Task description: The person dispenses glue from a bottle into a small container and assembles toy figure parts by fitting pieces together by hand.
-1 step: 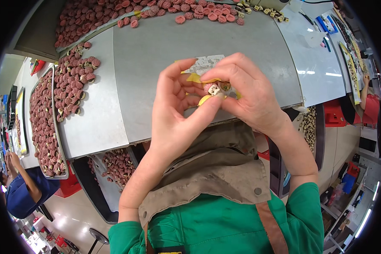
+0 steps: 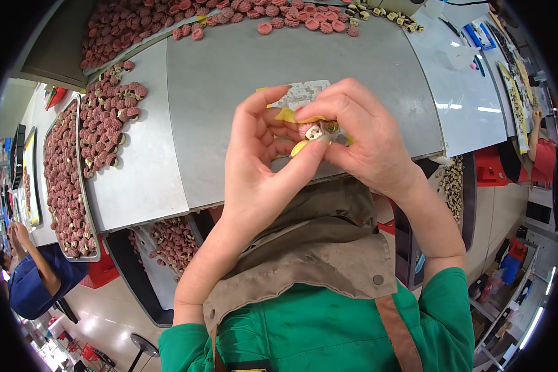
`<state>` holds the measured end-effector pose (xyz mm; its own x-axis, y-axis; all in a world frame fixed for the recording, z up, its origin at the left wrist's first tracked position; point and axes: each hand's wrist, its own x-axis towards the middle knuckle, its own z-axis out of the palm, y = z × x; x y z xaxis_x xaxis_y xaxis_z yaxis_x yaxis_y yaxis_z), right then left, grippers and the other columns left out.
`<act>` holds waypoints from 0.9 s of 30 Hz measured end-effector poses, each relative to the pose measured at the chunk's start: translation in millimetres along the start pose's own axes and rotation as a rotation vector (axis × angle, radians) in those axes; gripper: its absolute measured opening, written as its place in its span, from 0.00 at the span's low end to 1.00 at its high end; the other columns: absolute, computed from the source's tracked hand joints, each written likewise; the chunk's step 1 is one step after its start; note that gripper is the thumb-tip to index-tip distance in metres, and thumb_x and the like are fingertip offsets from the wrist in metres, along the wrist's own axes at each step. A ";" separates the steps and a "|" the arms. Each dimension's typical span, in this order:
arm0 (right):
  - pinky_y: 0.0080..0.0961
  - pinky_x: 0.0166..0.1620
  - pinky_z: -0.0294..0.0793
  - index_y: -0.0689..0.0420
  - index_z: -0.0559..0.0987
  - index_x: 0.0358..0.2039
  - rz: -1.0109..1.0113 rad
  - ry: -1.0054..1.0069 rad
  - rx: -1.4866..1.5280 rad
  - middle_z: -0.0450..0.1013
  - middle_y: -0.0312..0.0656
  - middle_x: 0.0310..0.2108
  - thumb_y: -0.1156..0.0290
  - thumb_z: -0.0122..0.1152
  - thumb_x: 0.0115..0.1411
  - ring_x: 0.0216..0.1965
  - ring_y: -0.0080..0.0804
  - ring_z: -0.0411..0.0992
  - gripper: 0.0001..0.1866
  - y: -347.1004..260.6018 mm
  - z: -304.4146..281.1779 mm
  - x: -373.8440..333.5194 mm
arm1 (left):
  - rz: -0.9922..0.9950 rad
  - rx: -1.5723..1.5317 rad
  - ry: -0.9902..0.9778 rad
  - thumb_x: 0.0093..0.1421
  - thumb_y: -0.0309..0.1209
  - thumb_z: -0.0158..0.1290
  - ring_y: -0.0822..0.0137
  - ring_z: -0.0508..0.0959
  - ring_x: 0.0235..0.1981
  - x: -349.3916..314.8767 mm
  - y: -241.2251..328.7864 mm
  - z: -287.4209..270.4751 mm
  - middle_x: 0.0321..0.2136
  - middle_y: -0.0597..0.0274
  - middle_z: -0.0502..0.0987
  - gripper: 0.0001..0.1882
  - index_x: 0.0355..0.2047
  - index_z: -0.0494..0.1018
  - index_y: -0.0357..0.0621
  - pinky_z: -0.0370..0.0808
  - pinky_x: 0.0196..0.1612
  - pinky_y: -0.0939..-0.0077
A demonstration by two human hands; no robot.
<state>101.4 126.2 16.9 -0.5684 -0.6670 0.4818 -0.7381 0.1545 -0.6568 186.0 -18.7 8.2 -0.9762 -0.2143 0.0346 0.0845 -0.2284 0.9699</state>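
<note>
My left hand (image 2: pixel 257 167) and right hand (image 2: pixel 375 139) meet over the near edge of the grey worktop. Between their fingertips sits a small pink, bumpy, berry-shaped shell (image 2: pixel 305 128), held mainly by the left fingers. Against it is a little cream-and-dark block (image 2: pixel 315 132), pinched by the right fingers and the left thumb. Both hands are closed around this small pair. Yellow wraps (image 2: pixel 299 147) cover some fingertips, partly hiding the pieces. Behind the hands lies a worn whitish patch (image 2: pixel 301 93) on the worktop.
Loose pink shells (image 2: pixel 307 17) spread along the far edge, beside several cream-and-dark blocks (image 2: pixel 397 20). To the left are a pile of joined pieces (image 2: pixel 108 118) and a metal tray (image 2: pixel 95 245). Dark bins (image 2: pixel 144 279) stand below the worktop. Other people work at both sides.
The cream-and-dark block has turned slightly and sits closer against the pink shell. Both hands have shifted only a little.
</note>
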 end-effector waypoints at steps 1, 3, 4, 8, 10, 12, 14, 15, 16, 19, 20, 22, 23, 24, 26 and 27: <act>0.25 0.36 0.76 0.56 0.78 0.37 0.001 0.000 0.004 0.71 0.39 0.35 0.78 0.70 0.44 0.36 0.33 0.72 0.18 1.0 0.2 -0.4 | -0.011 -0.025 0.013 0.56 0.22 0.58 0.74 0.74 0.38 0.0 -0.2 2.1 0.38 0.60 0.71 0.30 0.56 0.58 0.36 0.74 0.43 0.80; 0.25 0.34 0.75 0.56 0.77 0.36 -0.050 0.001 -0.021 0.71 0.39 0.34 0.81 0.69 0.42 0.34 0.32 0.72 0.18 2.9 0.1 0.0 | -0.015 -0.002 0.017 0.55 0.22 0.58 0.74 0.74 0.38 0.2 -2.1 3.8 0.38 0.61 0.71 0.29 0.56 0.59 0.36 0.74 0.42 0.81; 0.25 0.34 0.75 0.56 0.77 0.36 -0.048 0.002 -0.019 0.71 0.39 0.34 0.81 0.69 0.42 0.34 0.32 0.72 0.18 3.9 0.3 -1.0 | -0.020 0.018 0.017 0.55 0.22 0.57 0.75 0.74 0.38 -0.2 -3.3 3.9 0.38 0.61 0.70 0.28 0.55 0.60 0.37 0.73 0.42 0.82; 0.26 0.34 0.75 0.56 0.77 0.34 -0.083 0.015 -0.054 0.71 0.39 0.34 0.81 0.69 0.41 0.34 0.34 0.72 0.17 5.7 1.8 -3.8 | -0.056 0.042 -0.010 0.55 0.22 0.57 0.76 0.73 0.37 -1.2 -2.9 3.3 0.36 0.63 0.70 0.26 0.53 0.62 0.37 0.73 0.42 0.82; 0.27 0.34 0.75 0.56 0.76 0.35 -0.111 0.026 -0.093 0.71 0.40 0.34 0.81 0.69 0.41 0.34 0.35 0.72 0.17 6.5 2.2 -3.2 | -0.062 0.043 -0.020 0.55 0.22 0.57 0.78 0.73 0.36 -1.1 -2.6 1.0 0.36 0.65 0.69 0.25 0.53 0.64 0.38 0.73 0.40 0.82; 0.29 0.36 0.75 0.56 0.76 0.36 -0.111 -0.032 -0.081 0.72 0.40 0.35 0.80 0.69 0.41 0.34 0.37 0.72 0.19 4.9 2.0 -1.9 | -0.075 0.111 -0.018 0.55 0.21 0.57 0.76 0.74 0.34 -2.6 4.0 -0.3 0.35 0.64 0.70 0.23 0.51 0.66 0.38 0.74 0.38 0.80; 0.30 0.38 0.75 0.56 0.75 0.40 -0.082 -0.112 -0.077 0.71 0.43 0.37 0.76 0.68 0.46 0.35 0.39 0.71 0.19 10.3 -10.4 -1.0 | -0.094 0.182 -0.008 0.54 0.21 0.57 0.75 0.75 0.33 7.9 7.3 -11.7 0.34 0.63 0.71 0.21 0.49 0.67 0.39 0.74 0.37 0.79; 0.31 0.39 0.74 0.56 0.75 0.42 -0.035 -0.102 -0.156 0.71 0.44 0.39 0.74 0.67 0.48 0.36 0.39 0.71 0.19 18.5 -18.7 -2.7 | 0.035 0.594 -0.016 0.54 0.22 0.57 0.71 0.75 0.31 15.2 9.3 -23.3 0.32 0.61 0.72 0.19 0.46 0.69 0.40 0.74 0.35 0.77; 0.32 0.40 0.74 0.56 0.74 0.44 0.017 -0.090 -0.233 0.70 0.45 0.40 0.71 0.66 0.51 0.37 0.40 0.71 0.19 26.0 -28.0 -5.7 | 0.166 1.005 -0.024 0.53 0.23 0.57 0.67 0.76 0.29 21.5 11.6 -36.4 0.31 0.58 0.73 0.17 0.44 0.71 0.40 0.75 0.33 0.75; 0.31 0.41 0.73 0.56 0.73 0.46 0.216 -0.061 -0.331 0.69 0.45 0.41 0.68 0.61 0.57 0.38 0.39 0.71 0.17 65.9 -68.6 -7.2 | 0.324 1.450 0.032 0.54 0.26 0.54 0.56 0.75 0.33 45.8 24.0 -84.9 0.32 0.55 0.74 0.14 0.42 0.73 0.41 0.73 0.39 0.67; 0.30 0.40 0.72 0.56 0.73 0.47 0.296 -0.022 -0.412 0.69 0.45 0.41 0.69 0.60 0.58 0.37 0.38 0.71 0.16 77.9 -77.2 -3.6 | 0.387 1.595 0.067 0.55 0.26 0.53 0.55 0.74 0.36 54.5 28.2 -100.8 0.35 0.55 0.74 0.14 0.43 0.72 0.41 0.71 0.42 0.64; 0.29 0.40 0.71 0.56 0.73 0.47 0.353 0.021 -0.416 0.69 0.44 0.41 0.69 0.59 0.60 0.37 0.37 0.71 0.15 94.8 -87.5 9.6 | 0.477 1.684 0.100 0.56 0.27 0.53 0.54 0.74 0.39 70.3 30.1 -121.3 0.37 0.54 0.74 0.14 0.44 0.72 0.42 0.70 0.44 0.63; 0.28 0.39 0.71 0.56 0.73 0.47 0.408 0.058 -0.420 0.69 0.44 0.40 0.70 0.57 0.61 0.38 0.37 0.71 0.14 103.6 -92.6 17.3 | 0.564 1.768 0.139 0.56 0.27 0.52 0.53 0.73 0.42 78.8 30.5 -123.7 0.40 0.53 0.74 0.15 0.45 0.72 0.42 0.69 0.47 0.62; 0.28 0.39 0.71 0.56 0.73 0.47 0.407 0.063 -0.421 0.69 0.44 0.40 0.70 0.57 0.61 0.38 0.37 0.71 0.14 114.6 -95.9 24.1 | 0.570 1.769 0.140 0.56 0.27 0.52 0.53 0.73 0.42 88.5 30.4 -118.3 0.40 0.53 0.74 0.15 0.45 0.72 0.42 0.69 0.47 0.62; 0.29 0.40 0.70 0.55 0.73 0.48 0.110 0.000 -0.471 0.69 0.44 0.41 0.71 0.56 0.62 0.38 0.38 0.70 0.13 137.9 -97.8 35.1 | 0.571 1.550 0.009 0.57 0.29 0.53 0.51 0.72 0.45 108.3 27.3 -96.8 0.43 0.52 0.73 0.16 0.46 0.72 0.42 0.68 0.48 0.59; 0.29 0.40 0.70 0.55 0.73 0.48 0.107 -0.001 -0.472 0.69 0.44 0.41 0.71 0.56 0.62 0.38 0.38 0.70 0.13 145.8 -97.2 39.4 | 0.541 1.446 -0.029 0.57 0.30 0.54 0.51 0.72 0.45 118.5 22.5 -83.0 0.44 0.52 0.73 0.16 0.46 0.72 0.42 0.69 0.48 0.59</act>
<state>-64.0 193.3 -3.5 -0.6503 -0.6295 0.4253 -0.7597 0.5362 -0.3679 88.9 -128.0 14.1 -0.8985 0.0569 0.4352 0.1755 0.9554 0.2375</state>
